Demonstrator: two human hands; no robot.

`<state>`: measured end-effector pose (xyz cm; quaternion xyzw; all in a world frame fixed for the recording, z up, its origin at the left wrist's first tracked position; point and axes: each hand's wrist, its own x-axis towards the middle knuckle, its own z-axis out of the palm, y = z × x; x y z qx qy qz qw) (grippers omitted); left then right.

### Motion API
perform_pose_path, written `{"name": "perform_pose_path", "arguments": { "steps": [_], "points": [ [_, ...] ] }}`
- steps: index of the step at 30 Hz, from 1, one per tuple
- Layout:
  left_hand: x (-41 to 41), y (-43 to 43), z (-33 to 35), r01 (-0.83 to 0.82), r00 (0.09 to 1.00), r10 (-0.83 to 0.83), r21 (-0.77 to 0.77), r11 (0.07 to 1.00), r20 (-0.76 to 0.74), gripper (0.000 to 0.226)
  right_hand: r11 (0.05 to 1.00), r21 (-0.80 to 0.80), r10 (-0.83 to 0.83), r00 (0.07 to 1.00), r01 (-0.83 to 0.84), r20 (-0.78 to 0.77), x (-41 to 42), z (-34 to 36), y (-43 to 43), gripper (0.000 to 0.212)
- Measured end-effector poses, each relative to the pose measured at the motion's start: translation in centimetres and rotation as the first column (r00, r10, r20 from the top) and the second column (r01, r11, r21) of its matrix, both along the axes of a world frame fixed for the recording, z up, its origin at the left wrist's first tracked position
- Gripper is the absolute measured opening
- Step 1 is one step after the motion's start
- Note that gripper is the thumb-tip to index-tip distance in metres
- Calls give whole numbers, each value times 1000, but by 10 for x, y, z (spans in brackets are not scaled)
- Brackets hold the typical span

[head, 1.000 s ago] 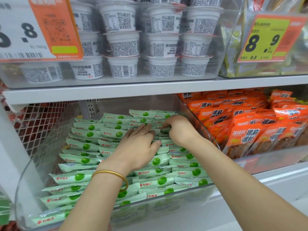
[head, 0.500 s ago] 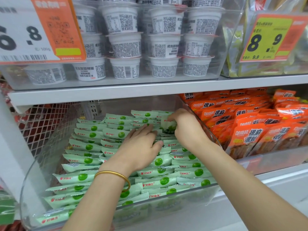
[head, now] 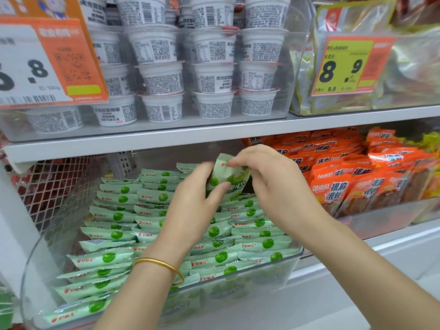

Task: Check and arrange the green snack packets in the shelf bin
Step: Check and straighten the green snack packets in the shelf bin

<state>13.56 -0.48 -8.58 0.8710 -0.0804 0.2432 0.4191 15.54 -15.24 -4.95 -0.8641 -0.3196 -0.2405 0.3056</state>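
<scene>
Left of the clear shelf bin (head: 33, 277), a wire mesh panel (head: 47, 186) closes off the shelf bay; what lies behind it is red and indistinct. Above the bin, an orange and white price tag (head: 42, 65) is cut off at the frame edge; only ".8" and a barcode can be read. Beside the tag, white cups (head: 162, 77) are stacked base-up, printed with QR codes and small text too fine to read.

Inside the bin, green snack packets (head: 114, 234) lie overlapped in rows, each marked with a green circle and a small red logo; the characters are too small to confirm. The front rows are partly blurred by the bin wall.

Over the rear of the bin, the left hand (head: 190, 210), with a gold bangle (head: 159, 265) at the wrist, and the right hand (head: 273, 184) share one raised packet (head: 228, 177). The left thumb and fingers (head: 223, 186) pinch its lower part; the right fingers (head: 238, 160) are curled closed on its top edge. The packet stands upright, clear of the rows; motion blur obscures its print.

Right of the bin, orange packets (head: 345, 177) carry white characters. Above them, a yellow tag (head: 342, 65) reads "8.9" with "9.9" printed smaller below.
</scene>
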Motion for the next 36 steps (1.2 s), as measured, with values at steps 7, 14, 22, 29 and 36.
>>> {"name": "perform_pose_path", "arguments": {
  "steps": [7, 14, 22, 29, 36],
  "points": [
    [-16, -9, 12, 67, 998, -69, -252, 965, 0, 24, 991, 135, 22, 999, -18, -31, -5, -5, -25, 35],
    [-26, -14, 13, 159, 971, -220, -427, 890, -97, 32, 899, 433, 229, 917, -71, -325, -14, -7, -28, 27],
    [-32, -18, 11, 273, 921, -373, -505, 819, -108, 77, 859, 502, 356, 823, -102, -442, -8, -8, -36, 38],
    [-32, -14, 11, 314, 893, -428, -486, 816, -142, 106, 832, 553, 352, 814, -46, -461, -6, -12, -37, 32],
    [-31, -16, 8, 342, 881, -444, -432, 834, -160, 111, 823, 568, 302, 839, 10, -452, -3, -13, -39, 34]
  ]
}}
